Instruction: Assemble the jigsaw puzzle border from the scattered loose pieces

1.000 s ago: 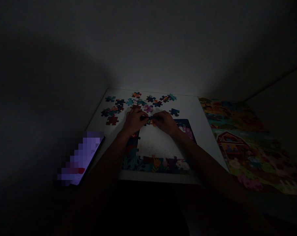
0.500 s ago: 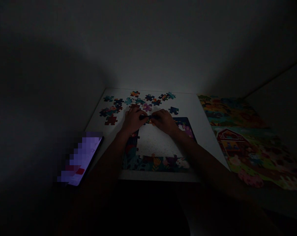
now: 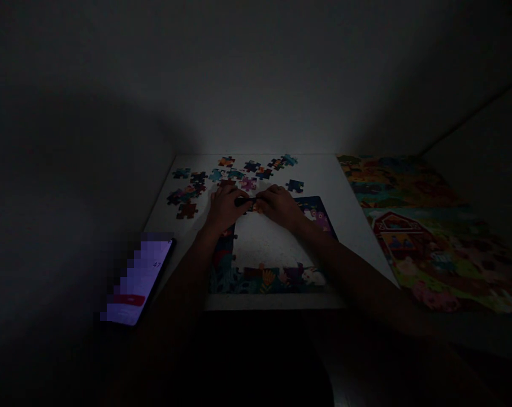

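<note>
In dim light, my left hand [image 3: 225, 204] and my right hand [image 3: 280, 206] meet at the far edge of a partly assembled jigsaw puzzle [image 3: 267, 281]. The fingers of both are bent and closed on a dark puzzle piece [image 3: 246, 200] between them, mostly covered by the fingertips. The puzzle forms a border with white table showing inside it; my hands and forearms hide parts of its far edge and sides. Just beyond my hands lie a pink-purple piece [image 3: 248, 183] and a reddish-brown piece [image 3: 227, 183], both loose.
Several loose pieces [image 3: 187, 211] are scattered over the far left and back of the white table [image 3: 351, 226]. A lit phone [image 3: 148, 282] lies at the left edge. Colourful farm and animal pictures [image 3: 408, 249] lie to the right. A pale wall [image 3: 256, 79] rises behind.
The view has shifted slightly, so the table's contents sit a little further left. Both hands stay together at the puzzle's far edge, still closed around the dark piece.
</note>
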{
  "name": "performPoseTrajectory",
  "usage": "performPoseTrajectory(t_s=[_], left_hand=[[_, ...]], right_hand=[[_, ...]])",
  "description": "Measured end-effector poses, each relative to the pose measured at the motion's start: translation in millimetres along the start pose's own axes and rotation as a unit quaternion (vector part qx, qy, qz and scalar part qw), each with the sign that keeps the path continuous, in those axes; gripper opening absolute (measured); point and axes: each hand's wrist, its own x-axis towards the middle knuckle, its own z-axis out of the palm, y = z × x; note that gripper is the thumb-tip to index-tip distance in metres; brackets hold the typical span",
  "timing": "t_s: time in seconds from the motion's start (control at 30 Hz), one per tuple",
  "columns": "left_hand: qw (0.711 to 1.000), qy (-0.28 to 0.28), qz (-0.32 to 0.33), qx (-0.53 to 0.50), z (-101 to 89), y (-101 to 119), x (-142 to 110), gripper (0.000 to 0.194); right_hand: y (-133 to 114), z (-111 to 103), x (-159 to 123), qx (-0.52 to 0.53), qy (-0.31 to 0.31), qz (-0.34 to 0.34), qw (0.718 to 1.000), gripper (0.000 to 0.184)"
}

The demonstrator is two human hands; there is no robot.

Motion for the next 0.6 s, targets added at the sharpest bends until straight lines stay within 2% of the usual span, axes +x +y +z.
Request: performPoseTrajectory(t_s=[0.17,0.33,0.47,0.6], left_hand=[[1.000,0.000,0.000,0.004,-2.3,2,0,0.018],[1.000,0.004,0.007,-0.006,-2.4,1,0,0.017],[1.000,-0.001,0.005,0.004,-1.9,0,0,0.018],[1.000,-0.012,0.009,0.007,-4.3,2,1,0.018]], right_hand=[[4,-7,3,0.050,0.000,0.009,0.999,0.032],[25,-28,-1,0.115,0.075,0.105,0.985,0.035],[54,-37,-6,0.087,0.131,0.161,0.974,0.031],[74,-38,-10,0.013,0.182,0.226,0.957,0.034]])
